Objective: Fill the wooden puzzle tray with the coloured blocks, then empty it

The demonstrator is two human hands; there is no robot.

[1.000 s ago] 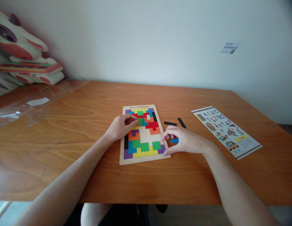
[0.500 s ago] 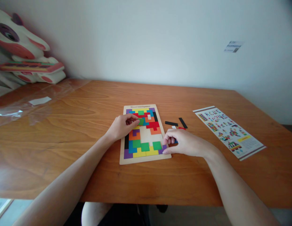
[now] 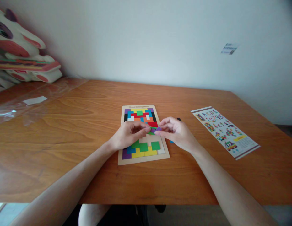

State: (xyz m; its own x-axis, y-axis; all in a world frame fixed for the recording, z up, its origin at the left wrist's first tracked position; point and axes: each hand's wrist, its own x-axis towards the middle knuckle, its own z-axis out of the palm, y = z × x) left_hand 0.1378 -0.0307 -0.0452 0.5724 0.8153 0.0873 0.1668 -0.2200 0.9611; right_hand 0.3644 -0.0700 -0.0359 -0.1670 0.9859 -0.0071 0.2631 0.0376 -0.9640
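Note:
My left hand (image 3: 128,133) and my right hand (image 3: 177,132) meet over the wooden puzzle board (image 3: 120,161). A green puzzle piece (image 3: 151,134) is pinched in my left fingertips, partly hidden by a purple puzzle piece (image 3: 156,129). My right thumb and fingers grip the purple piece, which overlaps the green one in the air. Colored block pieces fill the top and lower left of the board. A loose-lying green piece (image 3: 155,146) is at its lower right, beside bare wood (image 3: 161,150) in the corner.
Right of the board, a dark piece (image 3: 179,119) and a blue piece (image 3: 171,142) show around my right hand. A printed pattern sheet (image 3: 224,131) lies farther right. Clear plastic wrapping (image 3: 51,94) and a white-and-pink cartoon animal toy (image 3: 25,53) are at the left.
My right hand has lifted the purple piece from the board's lower right corner and brought it up and left. My left hand has moved right with the green piece to meet it.

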